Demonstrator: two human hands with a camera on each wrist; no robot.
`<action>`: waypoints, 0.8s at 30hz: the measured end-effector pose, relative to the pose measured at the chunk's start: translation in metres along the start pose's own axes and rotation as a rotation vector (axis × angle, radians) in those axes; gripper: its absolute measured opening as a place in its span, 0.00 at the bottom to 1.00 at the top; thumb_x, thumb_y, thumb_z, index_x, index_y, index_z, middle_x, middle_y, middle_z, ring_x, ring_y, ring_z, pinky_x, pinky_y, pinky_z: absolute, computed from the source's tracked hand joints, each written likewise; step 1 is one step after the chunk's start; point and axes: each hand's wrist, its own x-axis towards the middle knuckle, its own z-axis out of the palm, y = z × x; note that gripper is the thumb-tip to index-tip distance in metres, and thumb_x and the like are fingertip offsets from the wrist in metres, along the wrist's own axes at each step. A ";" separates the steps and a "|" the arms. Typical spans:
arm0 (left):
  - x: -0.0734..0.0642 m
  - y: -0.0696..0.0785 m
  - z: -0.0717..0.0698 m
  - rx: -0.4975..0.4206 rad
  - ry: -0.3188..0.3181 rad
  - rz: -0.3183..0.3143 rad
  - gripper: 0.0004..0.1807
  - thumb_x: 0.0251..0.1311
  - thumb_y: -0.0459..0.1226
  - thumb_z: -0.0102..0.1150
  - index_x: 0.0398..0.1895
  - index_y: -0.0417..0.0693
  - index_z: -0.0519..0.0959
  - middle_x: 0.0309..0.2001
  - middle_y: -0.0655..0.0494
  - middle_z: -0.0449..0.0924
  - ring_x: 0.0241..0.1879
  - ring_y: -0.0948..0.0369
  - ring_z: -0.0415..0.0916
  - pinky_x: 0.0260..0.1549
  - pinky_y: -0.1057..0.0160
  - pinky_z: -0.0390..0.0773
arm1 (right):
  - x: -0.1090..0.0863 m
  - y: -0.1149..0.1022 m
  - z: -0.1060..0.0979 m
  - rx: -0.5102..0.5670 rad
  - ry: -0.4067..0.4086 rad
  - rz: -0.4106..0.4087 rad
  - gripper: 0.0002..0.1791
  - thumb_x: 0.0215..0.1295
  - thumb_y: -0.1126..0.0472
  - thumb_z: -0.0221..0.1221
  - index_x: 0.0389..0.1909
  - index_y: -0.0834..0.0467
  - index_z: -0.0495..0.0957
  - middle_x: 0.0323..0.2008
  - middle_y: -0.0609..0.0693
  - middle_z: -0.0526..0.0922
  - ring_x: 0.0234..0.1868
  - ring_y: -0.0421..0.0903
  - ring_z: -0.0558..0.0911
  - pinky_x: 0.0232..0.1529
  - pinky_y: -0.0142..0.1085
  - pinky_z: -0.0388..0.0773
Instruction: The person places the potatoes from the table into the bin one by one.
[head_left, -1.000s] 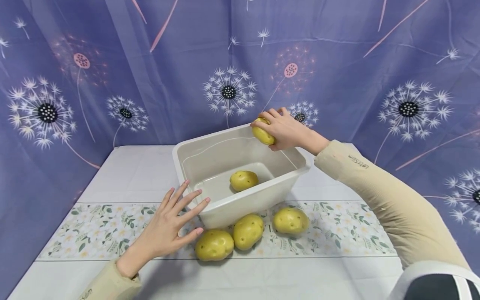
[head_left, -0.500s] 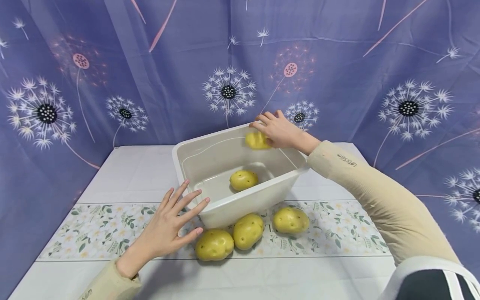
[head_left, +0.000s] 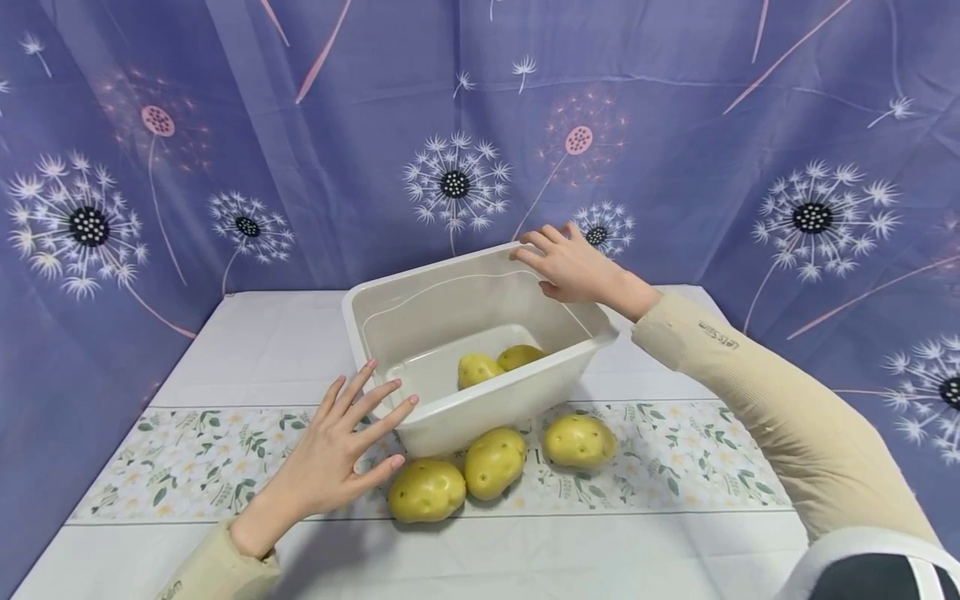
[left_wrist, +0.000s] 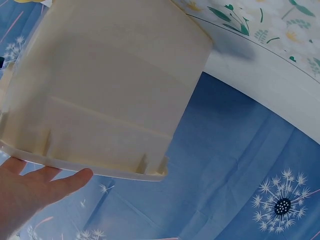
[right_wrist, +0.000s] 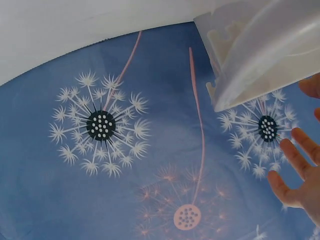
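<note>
A light grey plastic tub (head_left: pixel 480 415) stands tilted at an angle on the table, with one potato (head_left: pixel 477 370) in it and a second potato (head_left: pixel 521 357) touching it on the right. Over the tub's far right corner hovers my right hand (head_left: pixel 572 265), fingers spread and holding nothing. My left hand (head_left: pixel 337 446) is spread at the tub's near left corner; in the left wrist view its fingers (left_wrist: pixel 65 185) lie at the rim. Before the tub lie a left potato (head_left: pixel 427 490), a middle potato (head_left: pixel 495 463) and a right potato (head_left: pixel 580 441).
The white table (head_left: pixel 600 550) carries a printed floral band (head_left: pixel 202 458). Behind and at both sides hangs a blue-purple curtain (head_left: pixel 337 167) with dandelion prints. A white-and-black rounded object (head_left: pixel 862 567) shows at the lower right edge.
My right hand lowered a potato into the tub's far right part and let it go; it now lies beside the other one. The fingers have spread. My left hand stayed put.
</note>
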 end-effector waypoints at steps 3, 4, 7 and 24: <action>0.000 0.000 0.000 0.002 -0.001 0.000 0.30 0.61 0.60 0.35 0.64 0.62 0.62 0.63 0.53 0.61 0.69 0.46 0.44 0.61 0.39 0.48 | -0.006 -0.002 -0.003 0.002 0.017 -0.005 0.29 0.49 0.61 0.62 0.55 0.54 0.66 0.54 0.58 0.69 0.49 0.55 0.67 0.41 0.53 0.64; 0.000 0.000 0.000 0.002 -0.001 0.000 0.30 0.61 0.60 0.35 0.64 0.62 0.62 0.63 0.53 0.61 0.69 0.46 0.44 0.61 0.39 0.48 | -0.008 -0.003 -0.004 0.006 0.020 -0.003 0.29 0.49 0.61 0.62 0.55 0.54 0.66 0.54 0.58 0.69 0.49 0.55 0.67 0.42 0.53 0.64; 0.000 0.000 0.000 0.005 0.002 0.000 0.30 0.61 0.60 0.35 0.64 0.62 0.62 0.63 0.52 0.62 0.68 0.46 0.44 0.62 0.39 0.47 | -0.014 -0.005 -0.007 0.005 0.028 0.006 0.29 0.50 0.60 0.61 0.55 0.53 0.66 0.55 0.57 0.69 0.51 0.55 0.67 0.43 0.54 0.65; 0.000 0.001 0.001 -0.002 0.018 0.006 0.30 0.61 0.61 0.34 0.63 0.61 0.63 0.62 0.52 0.62 0.68 0.45 0.45 0.59 0.37 0.51 | -0.057 -0.036 -0.011 -0.004 0.110 0.002 0.25 0.52 0.55 0.59 0.54 0.52 0.69 0.52 0.56 0.72 0.49 0.55 0.69 0.44 0.54 0.63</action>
